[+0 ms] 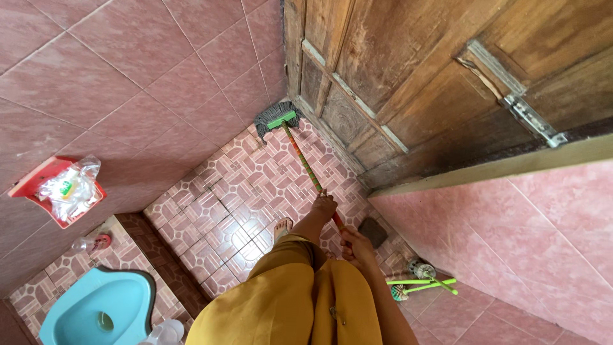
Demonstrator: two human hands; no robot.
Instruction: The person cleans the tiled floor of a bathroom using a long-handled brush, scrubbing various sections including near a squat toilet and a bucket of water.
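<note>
Right hand gripping mop, red tray holding packets

One mop by the wooden door; two green-handled brushes right of it — one red shelf; one blue squat toilet left.

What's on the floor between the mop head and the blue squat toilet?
Only bare patterned floor tiles and a dark raised step edge lie between the mop head and the toilet, seen in the head view.

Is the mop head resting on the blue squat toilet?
No, the mop head lies on the patterned floor tiles by the wooden door, far from the toilet.
</note>
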